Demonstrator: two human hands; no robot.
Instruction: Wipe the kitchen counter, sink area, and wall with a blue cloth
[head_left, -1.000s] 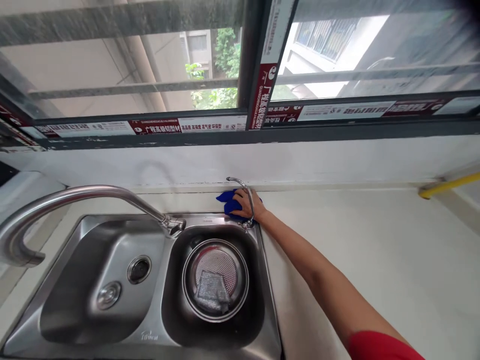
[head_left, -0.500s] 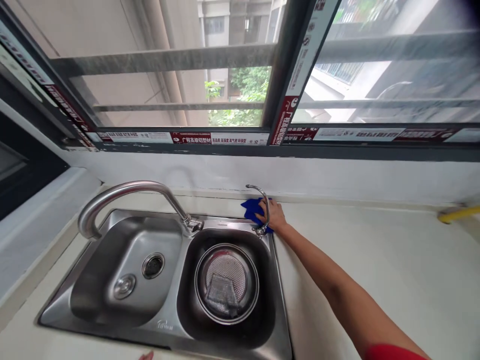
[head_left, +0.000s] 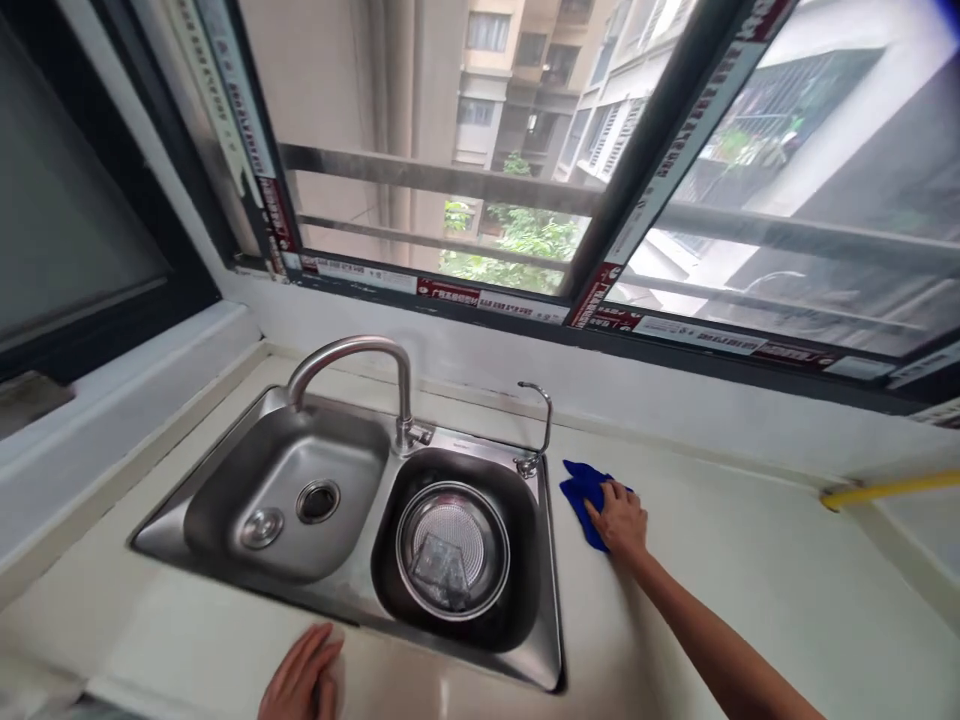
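A blue cloth [head_left: 583,500] lies crumpled on the pale countertop [head_left: 750,560], just beyond the right rim of the double-bowl sink [head_left: 356,590] and nearer the countertop's back edge than its front. The right hand [head_left: 621,518] grasps it from above, fingers and thumb bent over its right part, while the rest spreads leftward toward the sink. The left hand [head_left: 301,675], partly cut off by the bottom of the view, is free, its fingers loosely extended together over the countertop in front of the sink. At the sink's back right corner stands a slim gooseneck tap [head_left: 549,420]; a larger curved faucet [head_left: 409,390] rises from the back rim between the bowls. The right bowl holds a round metal strainer [head_left: 491,565] with a grey packet [head_left: 440,565] in it. A yellow pipe [head_left: 892,490] meets the countertop's back edge at far right.
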